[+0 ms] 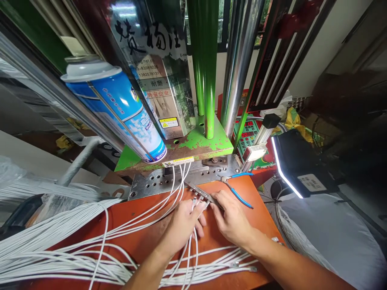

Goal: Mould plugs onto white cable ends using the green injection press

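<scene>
A spread of white cables (45, 241) is lying across the left of the orange tabletop (145, 241), and a blue spray can (121, 108) is leaning above it on the green press base (196, 143). Near the middle, the left hand (184, 223) is curling its fingers round several cable ends, holding their plugs at a slim metal bar (199, 194) lying slantwise. Just beside it, the right hand (231, 217) is pinching the bar's near end between thumb and bent fingers. Blue-handled pliers (238, 189) are lying just beyond, and a lit lamp (290, 161) is glowing farther right.
</scene>
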Demonstrator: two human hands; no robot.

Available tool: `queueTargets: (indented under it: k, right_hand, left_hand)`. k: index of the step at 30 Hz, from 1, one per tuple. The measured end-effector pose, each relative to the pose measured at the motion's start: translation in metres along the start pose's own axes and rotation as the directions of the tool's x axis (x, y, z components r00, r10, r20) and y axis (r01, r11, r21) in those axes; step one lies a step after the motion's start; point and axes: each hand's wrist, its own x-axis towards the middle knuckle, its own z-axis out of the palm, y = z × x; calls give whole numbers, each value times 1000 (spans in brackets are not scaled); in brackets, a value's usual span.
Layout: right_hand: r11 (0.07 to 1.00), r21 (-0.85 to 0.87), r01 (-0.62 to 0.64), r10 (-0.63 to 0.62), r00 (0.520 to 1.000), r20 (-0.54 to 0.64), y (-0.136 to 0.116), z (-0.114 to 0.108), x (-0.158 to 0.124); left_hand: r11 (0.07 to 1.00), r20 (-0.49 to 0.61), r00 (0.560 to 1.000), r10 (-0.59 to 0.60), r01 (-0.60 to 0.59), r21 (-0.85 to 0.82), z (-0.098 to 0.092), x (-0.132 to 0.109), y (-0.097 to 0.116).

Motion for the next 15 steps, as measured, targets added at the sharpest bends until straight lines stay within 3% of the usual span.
queueTargets:
  k: [4, 6, 11, 15]
  right_hand:
    - [1000, 8, 7, -6, 1000, -25, 0, 0, -1]
    - [1000, 15, 12, -12, 1000, -21, 1, 0, -2]
    - [1000, 7, 14, -14, 1000, -9, 1, 1, -2]
    - [1000, 4, 16, -16, 999, 27, 1, 2, -2]
  left_hand:
    - [981, -214, 964, 158, -128, 147, -15, 2, -3]
    - [985, -186, 970, 159, -142, 102, -18, 1, -4]
    - [994, -32, 998, 53, -49, 99, -16, -1, -5]
    - [994, 9, 999, 38, -39, 106, -16, -1, 2]
